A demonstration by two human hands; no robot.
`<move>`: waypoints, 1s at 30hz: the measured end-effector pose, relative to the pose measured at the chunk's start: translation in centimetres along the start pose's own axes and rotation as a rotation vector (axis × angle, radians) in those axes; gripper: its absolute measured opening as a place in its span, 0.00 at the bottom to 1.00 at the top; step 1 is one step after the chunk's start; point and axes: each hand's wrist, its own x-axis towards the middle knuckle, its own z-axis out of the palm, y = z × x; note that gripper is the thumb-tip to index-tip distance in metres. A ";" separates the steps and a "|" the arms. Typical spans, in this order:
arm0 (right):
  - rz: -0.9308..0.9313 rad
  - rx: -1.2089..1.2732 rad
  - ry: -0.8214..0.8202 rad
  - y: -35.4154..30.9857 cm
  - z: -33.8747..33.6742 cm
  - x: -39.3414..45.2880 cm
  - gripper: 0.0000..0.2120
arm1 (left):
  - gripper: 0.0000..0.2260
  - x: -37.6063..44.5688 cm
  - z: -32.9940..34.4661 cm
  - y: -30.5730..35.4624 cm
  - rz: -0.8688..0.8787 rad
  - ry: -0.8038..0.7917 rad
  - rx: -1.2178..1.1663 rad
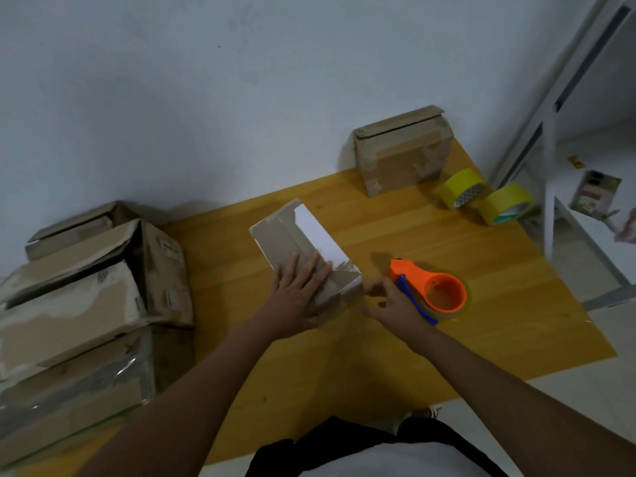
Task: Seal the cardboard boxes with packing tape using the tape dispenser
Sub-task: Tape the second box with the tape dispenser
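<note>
I see the left hand (298, 295) flat, fingers straight, pressing the top of the small cardboard box (304, 258) at frame centre on the wooden table (395, 356). The right hand (392, 302) hovers just right of the box, fingers loosely spread, gripping nothing, beside the orange tape dispenser (434, 290). Upper right: another taped box (402, 151), two yellow tape rolls (463, 188); stacked cartons (79, 304) at left.

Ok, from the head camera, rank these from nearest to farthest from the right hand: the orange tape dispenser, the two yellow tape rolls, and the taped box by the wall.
From the right hand:
1. Orange tape dispenser, right beside it on the table.
2. Yellow tape rolls, far right edge of the table.
3. Taped box, at the back by the wall.
</note>
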 end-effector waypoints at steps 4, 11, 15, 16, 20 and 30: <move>0.129 0.237 -0.113 0.5 1.7 -0.2 0.17 | 0.49 0.0 0.2 0.1 -0.012 -0.001 0.039; 0.148 0.294 -0.133 0.3 2.6 -0.8 0.06 | 0.49 -0.1 0.4 -0.1 -0.014 0.001 0.072; 0.070 0.208 -0.044 0.9 2.9 -1.3 0.03 | 0.51 0.0 0.8 -0.2 -0.009 0.018 0.076; 0.043 0.166 -0.018 1.0 3.0 -1.4 0.03 | 0.51 0.0 0.8 -0.2 -0.006 0.023 0.075; -0.059 -0.022 0.069 1.3 3.7 -1.0 0.02 | 0.53 0.3 1.0 -0.6 0.012 0.025 0.068; -0.106 -0.320 0.195 1.1 6.3 1.2 0.07 | 0.46 0.2 1.2 -0.2 -0.035 0.081 -0.009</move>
